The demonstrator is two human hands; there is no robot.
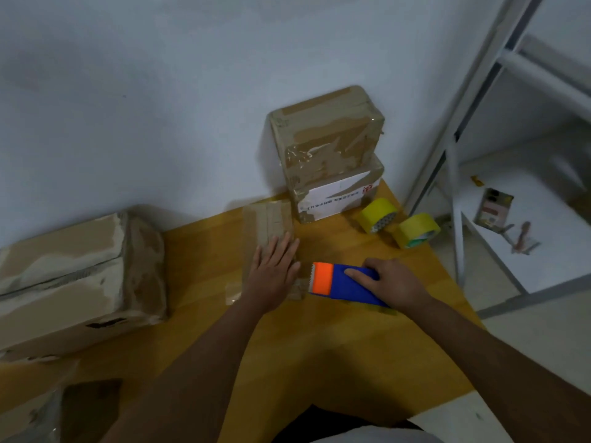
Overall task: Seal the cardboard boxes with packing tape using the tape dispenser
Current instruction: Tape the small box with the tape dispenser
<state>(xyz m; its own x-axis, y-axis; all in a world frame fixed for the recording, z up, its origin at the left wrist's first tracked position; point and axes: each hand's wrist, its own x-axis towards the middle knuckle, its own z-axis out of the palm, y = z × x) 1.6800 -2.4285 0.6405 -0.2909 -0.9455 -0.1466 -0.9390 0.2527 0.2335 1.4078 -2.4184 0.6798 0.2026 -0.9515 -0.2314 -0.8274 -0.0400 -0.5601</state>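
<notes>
I've got the small flat box (268,225) lying mid-worktop, running toward the far edge, and my left hand (274,272) is pressed flat on its near end, fingers straight and spread. A strip of clear tape (232,291) hangs off the box's near-left side onto the wood. Just right of that hand, the tape dispenser (345,282) lies with its orange toothed end pointing at the box; my right hand (395,282) has its grip curled over the blue body, index finger laid along the top. Further out, two taped boxes (329,155) stacked at the far edge against the wall, two yellow tape rolls (399,223) beside them toward the far right corner. A large box (80,276) sits at the left edge of the worktop (319,353).
</notes>
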